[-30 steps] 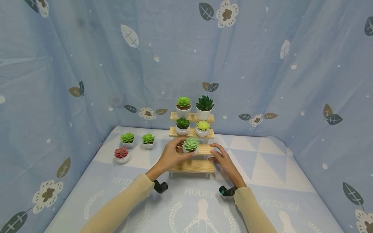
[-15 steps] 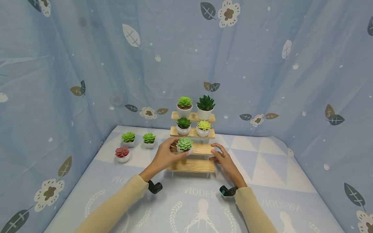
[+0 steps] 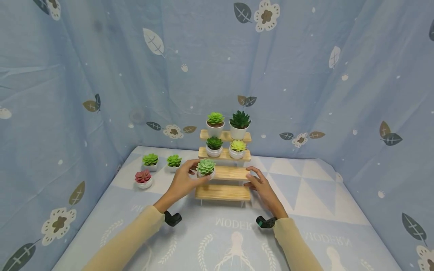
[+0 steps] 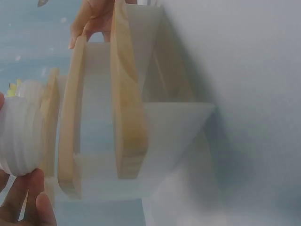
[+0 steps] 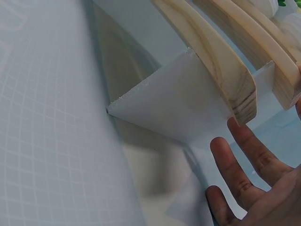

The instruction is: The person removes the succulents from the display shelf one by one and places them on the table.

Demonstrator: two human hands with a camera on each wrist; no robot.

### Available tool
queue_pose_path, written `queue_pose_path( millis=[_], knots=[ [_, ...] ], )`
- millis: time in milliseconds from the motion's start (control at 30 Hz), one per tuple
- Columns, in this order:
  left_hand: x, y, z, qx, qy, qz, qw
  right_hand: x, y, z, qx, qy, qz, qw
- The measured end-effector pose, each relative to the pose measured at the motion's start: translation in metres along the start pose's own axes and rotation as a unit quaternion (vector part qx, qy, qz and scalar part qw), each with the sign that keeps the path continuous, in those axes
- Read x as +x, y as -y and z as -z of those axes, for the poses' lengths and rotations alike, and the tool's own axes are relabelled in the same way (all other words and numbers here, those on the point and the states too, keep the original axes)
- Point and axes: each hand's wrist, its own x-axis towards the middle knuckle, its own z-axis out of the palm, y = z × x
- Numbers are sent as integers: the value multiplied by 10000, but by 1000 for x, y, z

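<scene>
In the head view my left hand (image 3: 181,183) grips a pale green succulent (image 3: 205,166) in a small white pot, at the left end of the third shelf of a wooden tiered stand (image 3: 222,192). The left wrist view shows the ribbed white pot (image 4: 21,136) between my fingers, beside the shelf ends. My right hand (image 3: 263,188) is at the right end of that same shelf, thumb and forefinger against its edge. Seen from the right wrist, the other fingers (image 5: 230,165) spread loosely, one fingertip right at the lower plank.
Two potted succulents, one bright green (image 3: 215,123) and one dark green (image 3: 239,125), stand on the top shelf. Below are another dark green one (image 3: 214,146) and a yellow one (image 3: 237,149). Two green succulents (image 3: 150,162) and a red one (image 3: 144,178) sit on the table at left.
My left hand has moved left with the pale green succulent, from the middle of the third shelf to its left end. The right hand has stayed at the right end.
</scene>
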Motion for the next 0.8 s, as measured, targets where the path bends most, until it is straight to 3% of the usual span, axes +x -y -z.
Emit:
queue_pose_path(
  millis=[300, 800],
  knots=[
    [-8, 5, 9, 99, -120, 263, 9995, 1, -1, 0, -17, -3, 9, 10000],
    [-19, 24, 28, 366, -352, 340, 9981, 2, -2, 0, -3, 27, 40, 10000]
  ],
)
